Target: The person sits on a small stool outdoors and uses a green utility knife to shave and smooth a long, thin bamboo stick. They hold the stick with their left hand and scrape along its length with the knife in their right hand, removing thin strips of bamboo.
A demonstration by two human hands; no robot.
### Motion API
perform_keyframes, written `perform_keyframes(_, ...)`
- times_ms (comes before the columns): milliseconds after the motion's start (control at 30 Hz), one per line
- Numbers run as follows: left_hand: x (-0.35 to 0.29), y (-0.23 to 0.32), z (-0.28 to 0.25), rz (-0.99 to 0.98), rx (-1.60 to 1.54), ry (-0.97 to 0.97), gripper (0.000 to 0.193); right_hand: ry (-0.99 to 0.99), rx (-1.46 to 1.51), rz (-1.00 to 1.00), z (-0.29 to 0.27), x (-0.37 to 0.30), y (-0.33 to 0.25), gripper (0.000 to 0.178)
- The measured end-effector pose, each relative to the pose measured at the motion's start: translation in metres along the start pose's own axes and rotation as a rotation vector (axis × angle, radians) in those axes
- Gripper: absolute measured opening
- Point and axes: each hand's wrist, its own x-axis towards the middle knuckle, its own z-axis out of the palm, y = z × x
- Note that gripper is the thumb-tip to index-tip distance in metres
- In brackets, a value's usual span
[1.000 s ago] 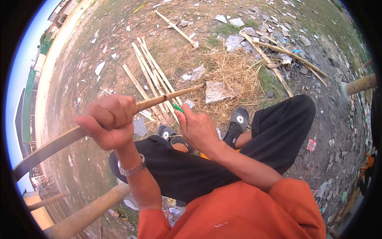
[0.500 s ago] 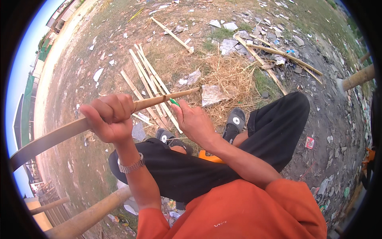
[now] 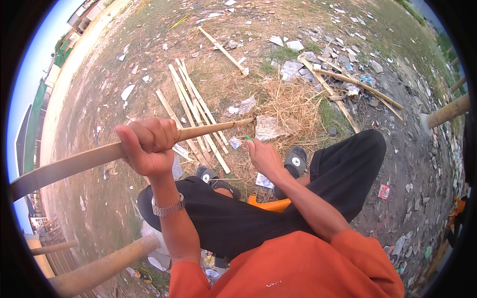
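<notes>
My left hand (image 3: 151,146) is closed around a long split bamboo strip (image 3: 82,165). The strip slants up from the far left rim, and its pale tapered end reaches past my fist toward the middle. My right hand (image 3: 267,158) is closed on a small green object (image 3: 249,139). Only its tip shows beyond my fingers, so I cannot tell its kind. That tip is apart from the strip, a little below and right of the strip's end.
Several pale bamboo strips (image 3: 191,102) lie beyond my left hand, near a heap of straw (image 3: 290,107). More bamboo pieces (image 3: 357,85) rest among broken shards at the far right. An orange object (image 3: 268,204) sits between my legs. A thick bamboo pole (image 3: 107,267) stands at lower left.
My right hand has moved right and slightly down with the green object, coming away from the strip. My left hand has shifted a little right, still gripping the strip.
</notes>
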Motion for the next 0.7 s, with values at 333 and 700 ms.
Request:
perform_keyframes(333,0.004,-0.004,-0.003,-0.003,-0.052,-0.139,0.050,0.101,0.210,-0.095,-0.019,-0.006,-0.059,0.029)
perform_keyframes(700,0.000,-0.010,0.004,0.004,-0.147,-0.158,0.051,0.072,0.231,0.005,-0.021,-0.021,-0.062,0.032)
